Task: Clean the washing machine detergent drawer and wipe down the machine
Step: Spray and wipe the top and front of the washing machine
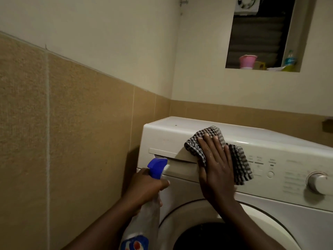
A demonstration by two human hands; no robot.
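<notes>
Wipe-down appears under way: right hand (pixel 215 170) presses checked cloth (pixel 239 163) flat on washing machine (pixel 180 127) beside the shut detergent drawer (pixel 178 164), left hand (pixel 144 186) gripping spray bottle (pixel 153 201); door and sides seemingly remain.

Smooth, faintly glossy white plastic on the washing machine (pixel 180 130). Woven checked cloth (pixel 239 165), soft and matt. Translucent plastic spray bottle (pixel 146 219); rough matt tan wall tiles (pixel 86 123).

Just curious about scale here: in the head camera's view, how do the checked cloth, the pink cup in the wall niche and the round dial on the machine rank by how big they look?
Largest to smallest:
1. checked cloth, partly under the right hand
2. round dial
3. pink cup
The cup sits farther away, so its last place is unsure.
</notes>
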